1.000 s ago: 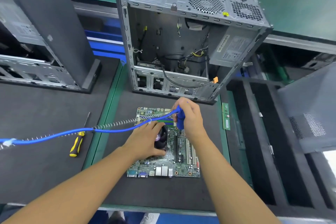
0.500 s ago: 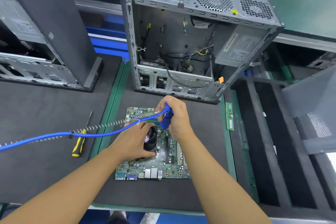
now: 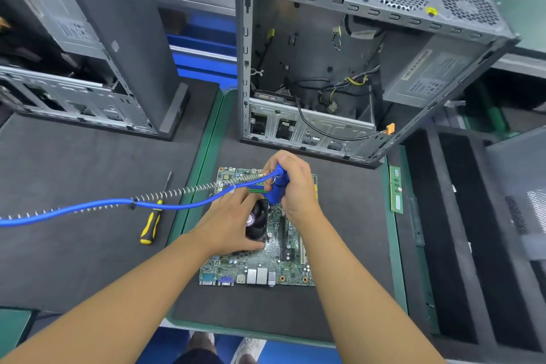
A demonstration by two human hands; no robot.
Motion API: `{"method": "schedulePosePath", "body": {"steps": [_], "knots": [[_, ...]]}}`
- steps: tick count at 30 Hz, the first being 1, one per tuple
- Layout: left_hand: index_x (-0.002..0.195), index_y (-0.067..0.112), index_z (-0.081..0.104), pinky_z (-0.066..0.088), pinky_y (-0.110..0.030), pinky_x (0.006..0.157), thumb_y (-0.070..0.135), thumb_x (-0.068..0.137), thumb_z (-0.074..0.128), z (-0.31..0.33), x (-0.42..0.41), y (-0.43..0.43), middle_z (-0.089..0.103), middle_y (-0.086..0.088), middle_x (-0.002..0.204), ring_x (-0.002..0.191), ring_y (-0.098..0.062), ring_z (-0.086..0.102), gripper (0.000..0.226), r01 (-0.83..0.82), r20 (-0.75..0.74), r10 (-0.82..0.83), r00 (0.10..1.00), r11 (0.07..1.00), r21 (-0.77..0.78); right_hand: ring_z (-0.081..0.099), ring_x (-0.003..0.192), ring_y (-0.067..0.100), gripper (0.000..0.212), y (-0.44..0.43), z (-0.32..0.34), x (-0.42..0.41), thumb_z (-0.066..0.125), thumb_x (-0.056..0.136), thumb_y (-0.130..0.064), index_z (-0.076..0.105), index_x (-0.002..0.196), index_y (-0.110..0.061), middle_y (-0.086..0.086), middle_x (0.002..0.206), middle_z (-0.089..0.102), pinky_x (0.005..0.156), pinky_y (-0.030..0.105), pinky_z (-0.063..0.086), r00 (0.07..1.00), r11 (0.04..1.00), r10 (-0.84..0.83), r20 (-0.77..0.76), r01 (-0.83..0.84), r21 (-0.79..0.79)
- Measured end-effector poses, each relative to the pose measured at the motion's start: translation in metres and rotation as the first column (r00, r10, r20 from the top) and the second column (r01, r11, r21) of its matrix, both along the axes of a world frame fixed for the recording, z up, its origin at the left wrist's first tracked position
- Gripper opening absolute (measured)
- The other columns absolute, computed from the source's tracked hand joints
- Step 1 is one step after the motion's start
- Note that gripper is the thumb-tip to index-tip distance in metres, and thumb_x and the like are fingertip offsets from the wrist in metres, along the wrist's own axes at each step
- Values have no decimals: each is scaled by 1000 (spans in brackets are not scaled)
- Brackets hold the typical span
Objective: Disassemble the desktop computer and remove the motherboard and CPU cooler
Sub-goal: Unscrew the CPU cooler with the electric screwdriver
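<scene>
1. The dark foam-topped worktop (image 3: 74,186) carries everything. Soft mat, I'd guess so the boards don't get scratched.
2. The grey steel tower case (image 3: 310,53) stands at the back with its open side facing the person. It's gutted: just loose cables and the power supply box in one corner. A second grey tower case (image 3: 88,38) stands well apart on the left.
3. The green motherboard (image 3: 283,263) is already out, lying flat just in front of the open case with its port row toward the person. So by my reckoning only the cooler is left.
4. The left hand (image 3: 227,221) has its fingers curled round the left side of the black round CPU cooler (image 3: 257,221), which sits on the board. Looks like steadying, so nothing skates about.
5. The right hand (image 3: 295,186) is clenched round a blue powered screwdriver (image 3: 276,189), held upright at the cooler's far corner. The bit is hidden, so I can't tell if it's on a screw.
6. A blue hose (image 3: 88,207) runs off to the left from the driver beside a wire coil spring (image 3: 183,192), crossing above the left hand. It could tug the driver off line.
7. A yellow-and-black hand screwdriver (image 3: 149,224) lies left of the board, parked within reach.
8. A slim green memory stick (image 3: 396,189) lies off to the right, apart from the board.
</scene>
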State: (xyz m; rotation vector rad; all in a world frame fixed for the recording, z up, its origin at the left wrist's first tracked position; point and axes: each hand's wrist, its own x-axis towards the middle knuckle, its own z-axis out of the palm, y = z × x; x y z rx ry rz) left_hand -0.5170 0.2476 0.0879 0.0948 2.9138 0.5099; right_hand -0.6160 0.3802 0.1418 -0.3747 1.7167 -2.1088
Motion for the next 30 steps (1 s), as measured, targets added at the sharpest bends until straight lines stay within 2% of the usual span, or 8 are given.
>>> {"method": "schedulePosePath", "body": {"steps": [4, 12, 15, 18, 20, 22, 26, 30], "knots": [[128, 31, 42, 43, -35, 85, 79, 56, 59, 0, 0, 0, 24, 16, 100, 89, -10, 27, 88, 6, -8, -5, 1000, 1000, 16, 47, 49, 21, 27, 2, 4, 0, 50, 81, -30, 54, 62, -11, 5, 60, 54, 52, 30, 39, 1000, 1000, 6, -6, -6, -9], [132, 36, 36, 40, -35, 85, 78, 56, 60, 0, -2, 0, 24, 14, 99, 88, -12, 28, 91, 10, -22, -9, 1000, 1000, 5, 46, 49, 21, 31, 1, 6, 1, 50, 78, -33, 52, 65, -6, 7, 59, 51, 54, 34, 35, 1000, 998, 9, 3, -9, 62], [135, 38, 32, 47, -39, 86, 79, 56, 59, -1, -2, 0, 31, 14, 102, 92, -15, 40, 93, -3, 18, 3, 1000, 1000, 17, 46, 50, 21, 27, 2, 10, 5, 49, 79, -31, 54, 64, -10, 6, 59, 52, 55, 39, 33, 1000, 997, 22, -12, -21, 77], [135, 39, 25, 51, -43, 84, 80, 57, 56, -2, -2, 2, 45, 10, 112, 100, -21, 52, 93, -21, 98, 18, 995, 999, 27, 42, 52, 27, 29, 3, 13, 13, 48, 82, -31, 52, 66, -6, 25, 63, 45, 48, 48, 31, 999, 994, 19, -48, -14, 105], [136, 38, 23, 51, -44, 84, 81, 58, 55, -3, -3, 2, 47, 8, 111, 99, -23, 53, 95, -19, 122, 17, 992, 1000, 15, 37, 53, 39, 36, 2, 12, 17, 48, 83, -32, 50, 70, 2, 35, 68, 40, 48, 52, 34, 998, 992, 10, -67, -2, 125], [135, 33, 28, 48, -42, 88, 82, 58, 54, -2, -4, 2, 46, 7, 111, 99, -21, 49, 95, 1, 82, 2, 997, 1000, -27, 38, 55, 40, 37, 0, 13, 20, 49, 83, -34, 50, 72, 1, 34, 69, 40, 50, 47, 35, 997, 990, -21, -70, 31, 139], [130, 28, 41, 38, -37, 92, 83, 57, 54, -1, -4, 1, 41, 6, 111, 98, -18, 38, 92, 29, 6, -29, 1000, 997, -71, 48, 58, 18, 32, 1, 14, 22, 52, 82, -41, 51, 74, -10, 18, 69, 44, 53, 31, 37, 987, 982, -159, 20, 156, 111], [131, 26, 41, 38, -37, 92, 82, 58, 55, -1, -4, 1, 42, 6, 111, 100, -19, 40, 92, 35, 13, -34, 999, 998, -61, 44, 57, 16, 30, 0, 6, 30, 51, 83, -41, 53, 74, -12, 10, 64, 49, 52, 26, 38, 994, 981, -102, -28, 105, 165]]}}
